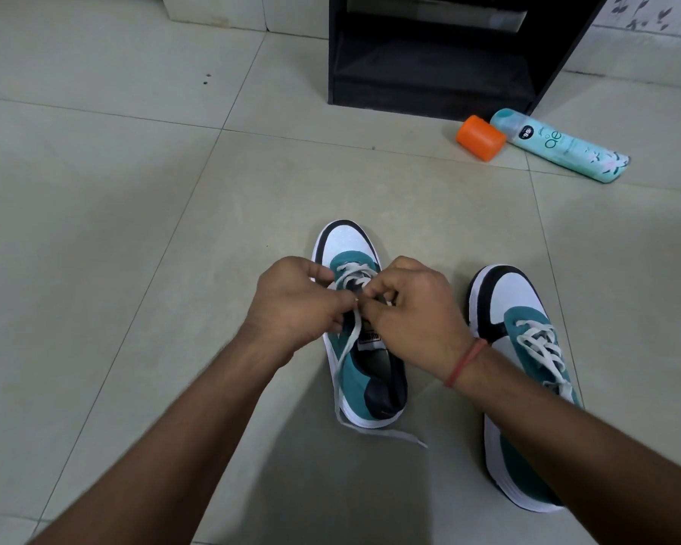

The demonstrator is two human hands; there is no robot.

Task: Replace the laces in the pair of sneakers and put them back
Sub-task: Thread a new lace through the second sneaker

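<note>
Both hands (354,308) on sneaker (360,371) lace (346,348)

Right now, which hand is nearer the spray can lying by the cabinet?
Right. The right hand works at the laces of the left sneaker, on the side toward the spray can, which lies farther up the floor. The left hand is on the far side of that sneaker.

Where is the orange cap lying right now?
In the head view, the orange plastic cap lies on the tiled floor, upper right, beside the teal spray can.
</note>
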